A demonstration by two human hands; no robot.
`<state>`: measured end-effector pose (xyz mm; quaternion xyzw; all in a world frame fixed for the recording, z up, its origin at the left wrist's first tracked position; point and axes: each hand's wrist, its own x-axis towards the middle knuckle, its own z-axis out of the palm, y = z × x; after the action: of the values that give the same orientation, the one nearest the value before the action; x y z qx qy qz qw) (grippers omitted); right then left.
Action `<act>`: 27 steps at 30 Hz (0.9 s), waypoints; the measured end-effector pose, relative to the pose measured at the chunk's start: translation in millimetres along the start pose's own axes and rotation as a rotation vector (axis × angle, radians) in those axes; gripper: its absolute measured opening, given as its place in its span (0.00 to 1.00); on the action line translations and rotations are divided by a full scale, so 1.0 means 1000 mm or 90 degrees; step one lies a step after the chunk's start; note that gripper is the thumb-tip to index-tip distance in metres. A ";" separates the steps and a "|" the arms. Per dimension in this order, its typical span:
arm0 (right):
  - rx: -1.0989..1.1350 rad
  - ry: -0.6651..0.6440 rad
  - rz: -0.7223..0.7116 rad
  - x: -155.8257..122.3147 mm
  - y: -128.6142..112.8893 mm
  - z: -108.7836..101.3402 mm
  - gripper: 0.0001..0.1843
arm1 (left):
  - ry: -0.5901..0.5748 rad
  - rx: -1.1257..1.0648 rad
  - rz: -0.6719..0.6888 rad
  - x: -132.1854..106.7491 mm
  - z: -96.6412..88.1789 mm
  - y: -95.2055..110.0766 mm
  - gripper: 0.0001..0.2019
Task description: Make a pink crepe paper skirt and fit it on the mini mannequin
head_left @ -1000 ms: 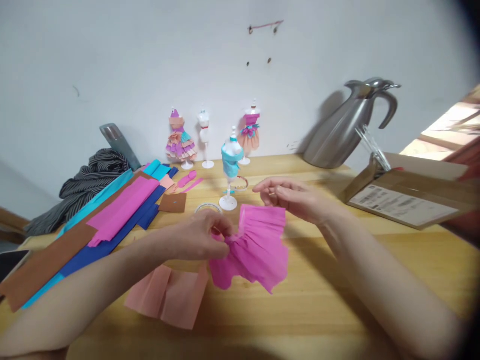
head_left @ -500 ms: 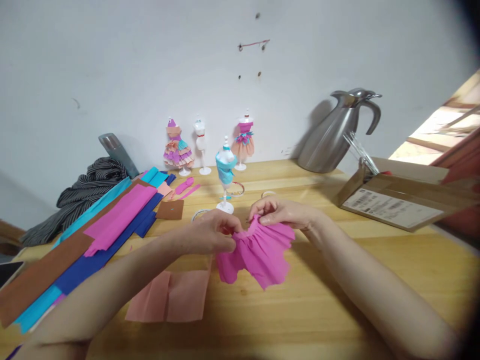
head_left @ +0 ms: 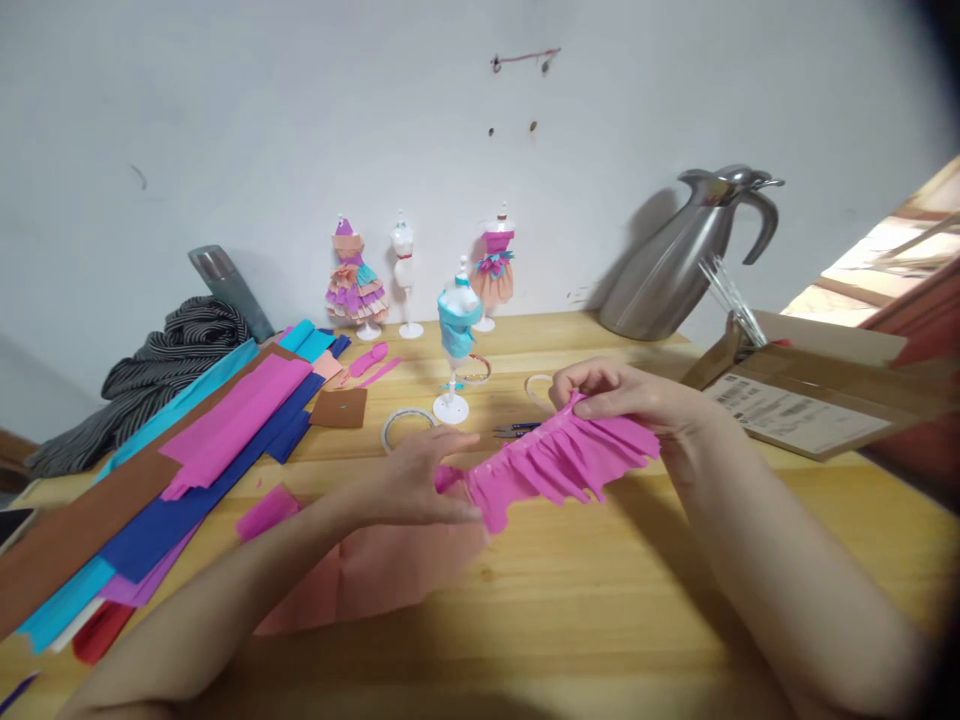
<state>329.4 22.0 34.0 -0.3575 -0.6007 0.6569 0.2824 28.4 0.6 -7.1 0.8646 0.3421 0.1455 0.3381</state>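
Note:
A gathered strip of pink crepe paper (head_left: 551,463) hangs in the air above the table, its pleats fanning downward. At its upper right end, my right hand (head_left: 619,395) pinches the gathered edge between thumb and fingers. My left hand (head_left: 427,480) is at the other end, thumb and fingers spread apart around the paper; whether it touches the strip is unclear. Beyond them stands a small white dress form (head_left: 459,335) wrapped in blue paper. Dark-handled snips (head_left: 517,431) lie behind the strip. Under my left hand is a peach paper sheet (head_left: 390,570).
Stacked colored crepe paper (head_left: 232,425) and a striped cloth (head_left: 187,345) fill the left. Several dressed and bare forms (head_left: 356,285) stand by the wall. A steel jug (head_left: 675,265) and an open cardboard box (head_left: 802,405) are at right. A tape roll (head_left: 386,430) lies near my left hand.
The gathered strip is now stretched out sideways, its right end raised. My right hand moved right and up with it; my left hand's fingers have spread from a pinch.

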 end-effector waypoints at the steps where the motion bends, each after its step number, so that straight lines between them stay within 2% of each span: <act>1: 0.007 0.008 -0.005 -0.003 -0.003 0.000 0.12 | 0.008 0.005 0.007 -0.001 0.003 -0.003 0.38; 8: 0.042 0.090 -0.001 -0.017 -0.010 -0.011 0.09 | 0.082 0.049 -0.049 -0.005 0.038 -0.030 0.44; 11: 0.058 0.126 -0.009 -0.022 -0.011 -0.017 0.09 | 0.123 0.080 -0.057 -0.007 0.052 -0.044 0.44; 15: 0.083 0.147 -0.054 -0.029 -0.013 -0.024 0.08 | 0.191 0.118 0.011 -0.012 0.063 -0.057 0.38; 18: 0.110 0.153 -0.081 -0.033 -0.014 -0.026 0.06 | 0.234 0.128 0.076 -0.015 0.064 -0.059 0.32; 22: 0.104 0.174 -0.096 -0.033 -0.019 -0.021 0.07 | 0.332 0.102 0.141 -0.014 0.049 -0.041 0.19; 25: 0.112 0.218 -0.112 -0.028 -0.025 -0.012 0.10 | 0.395 0.035 0.227 -0.010 0.024 -0.004 0.11; 27: 0.126 0.255 -0.116 -0.023 -0.028 -0.004 0.12 | 0.365 -0.038 0.223 -0.006 0.003 0.028 0.10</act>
<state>344.6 9.1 64.9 -0.3959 -0.4950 0.6004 0.4876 39.4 -19.9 9.7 0.8238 0.2652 0.4488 0.2228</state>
